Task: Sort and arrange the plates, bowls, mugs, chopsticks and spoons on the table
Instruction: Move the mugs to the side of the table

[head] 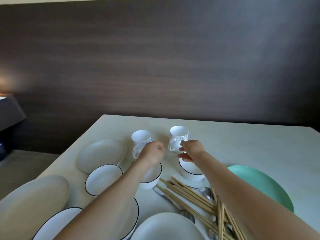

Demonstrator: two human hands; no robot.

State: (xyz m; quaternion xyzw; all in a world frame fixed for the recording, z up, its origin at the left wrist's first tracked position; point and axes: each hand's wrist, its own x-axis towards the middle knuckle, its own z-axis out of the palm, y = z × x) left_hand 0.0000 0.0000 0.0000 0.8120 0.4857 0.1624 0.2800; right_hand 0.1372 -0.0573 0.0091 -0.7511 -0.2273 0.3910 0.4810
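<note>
Two white patterned mugs stand upright at the far middle of the table: the left mug (140,139) and the right mug (178,135). My left hand (152,153) hovers with curled fingers just in front of the left mug's lower right side; no grip on it shows. My right hand (191,150) reaches to the right mug, with its thumb at the mug's side and its fingers spread below. Under my forearms sit black-rimmed white bowls (103,179) (150,179) (190,173). A pile of wooden chopsticks (188,192) lies over metal spoons (207,192).
A beige plate (102,154) lies left of the mugs and a larger beige one (32,203) at the near left. A green plate (263,186) lies on the right. A white plate (166,227) and black-rimmed dishes (57,224) fill the near edge. A dark wall stands behind the table (242,146).
</note>
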